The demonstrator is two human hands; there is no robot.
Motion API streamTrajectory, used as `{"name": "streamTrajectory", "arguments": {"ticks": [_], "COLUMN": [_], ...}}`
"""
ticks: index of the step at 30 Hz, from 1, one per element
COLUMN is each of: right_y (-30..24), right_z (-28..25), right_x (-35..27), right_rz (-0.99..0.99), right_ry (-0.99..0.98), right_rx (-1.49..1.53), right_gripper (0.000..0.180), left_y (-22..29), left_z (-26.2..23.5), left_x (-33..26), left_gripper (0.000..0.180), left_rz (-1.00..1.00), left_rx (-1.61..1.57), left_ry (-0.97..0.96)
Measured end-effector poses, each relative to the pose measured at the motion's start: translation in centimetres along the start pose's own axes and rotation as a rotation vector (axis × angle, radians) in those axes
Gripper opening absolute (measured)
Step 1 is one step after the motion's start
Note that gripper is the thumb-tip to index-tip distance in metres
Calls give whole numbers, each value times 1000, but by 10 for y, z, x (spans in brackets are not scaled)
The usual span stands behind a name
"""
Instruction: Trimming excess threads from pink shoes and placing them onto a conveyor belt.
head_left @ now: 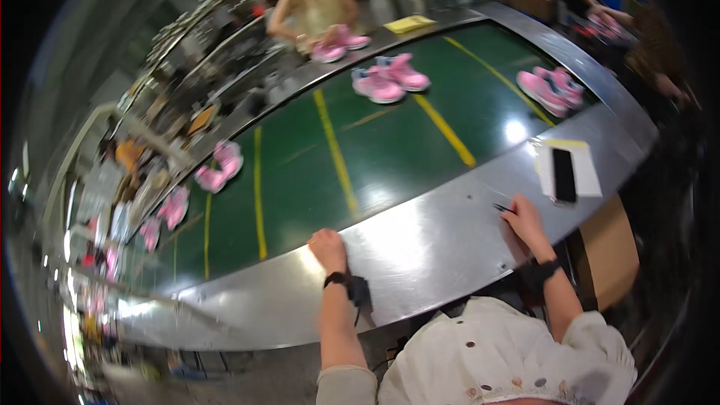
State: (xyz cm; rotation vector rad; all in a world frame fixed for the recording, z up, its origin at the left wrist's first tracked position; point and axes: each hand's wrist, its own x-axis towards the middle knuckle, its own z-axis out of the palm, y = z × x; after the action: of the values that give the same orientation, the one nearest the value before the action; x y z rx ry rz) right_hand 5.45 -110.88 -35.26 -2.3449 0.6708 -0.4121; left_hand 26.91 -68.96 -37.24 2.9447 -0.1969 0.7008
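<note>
My left hand (328, 250) rests with curled fingers on the steel border (390, 255) of the conveyor, near the green belt (296, 187). Nothing shows in it. In my right hand (527, 219) is a thin dark pen (503, 208), pinched just above the steel, its point toward the belt. Beyond that hand lies a black phone (564, 175) on white and yellow paper (587, 172). Pairs of pink shoes stand on the belt: one pair (551, 91) at the right, another pair (390, 79) at the far middle, and more pink shoes (219, 167) toward the left.
Across the belt a person (315, 7) handles pink shoes (339, 43) at the far border, near a yellow pad (409, 25). Others work at the upper right. Yellow lines (335, 154) cross the belt. A cardboard box (607, 255) stands below the near edge at right.
</note>
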Motion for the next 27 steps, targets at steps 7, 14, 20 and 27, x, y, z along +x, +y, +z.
{"name": "streamTrajectory", "arguments": {"ticks": [7, 14, 20, 27], "right_y": [31, 34, 12, 61], "right_z": [27, 46, 15, 64], "right_x": [16, 63, 75, 79], "right_rz": [183, 67, 203, -37], "right_ry": [43, 126, 79, 190], "right_rx": [756, 752, 812, 498], "right_gripper": [37, 32, 24, 38], "left_y": [19, 12, 9, 13], "left_z": [9, 6, 4, 9], "left_x": [10, 3, -2, 3], "left_gripper": [14, 18, 22, 16], "left_rz": [138, -59, -126, -108], "left_rx": [120, 14, -24, -65], "left_ry": [8, 135, 91, 182]}}
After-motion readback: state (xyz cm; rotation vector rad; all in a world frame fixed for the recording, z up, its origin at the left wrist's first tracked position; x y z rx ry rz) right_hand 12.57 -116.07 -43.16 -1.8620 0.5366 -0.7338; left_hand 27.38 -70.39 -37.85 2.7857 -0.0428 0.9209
